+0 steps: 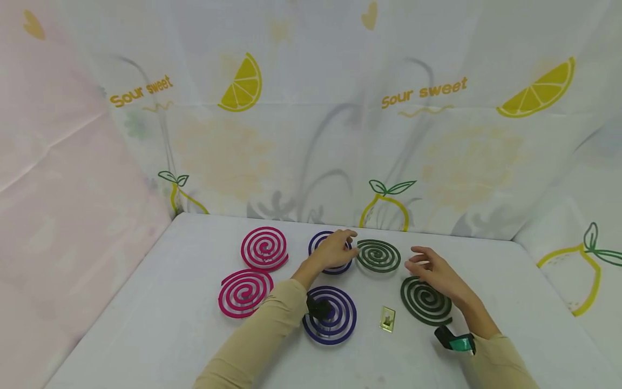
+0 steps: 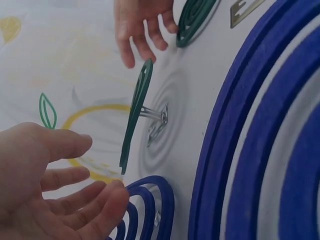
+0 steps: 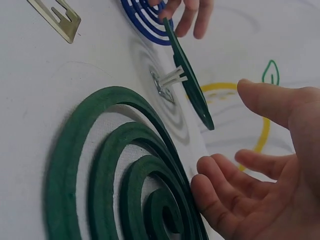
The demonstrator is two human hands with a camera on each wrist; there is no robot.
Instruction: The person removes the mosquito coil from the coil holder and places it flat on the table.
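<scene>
Over the back blue mosquito coil (image 1: 335, 272) reaches my left hand (image 1: 334, 249), fingers spread loosely with nothing in them. Its fingertips are close to the left edge of the back green mosquito coil (image 1: 377, 254). That coil stands raised on a small metal stand (image 2: 162, 116). My right hand (image 1: 435, 272), fingers loosely bent and holding nothing, hovers above the front green mosquito coil (image 1: 426, 295). It partly covers that coil's far edge in the head view. In the right wrist view, the thumb is apart from the fingers.
Two pink mosquito coils (image 1: 264, 247) sit at the left. A front blue mosquito coil (image 1: 330, 342) lies partly behind the left wrist's dark camera (image 1: 319, 308). A flat metal stand (image 1: 387, 312) lies on the white table (image 1: 160, 324). Lemon-printed cloth (image 1: 311, 151) rises behind the table.
</scene>
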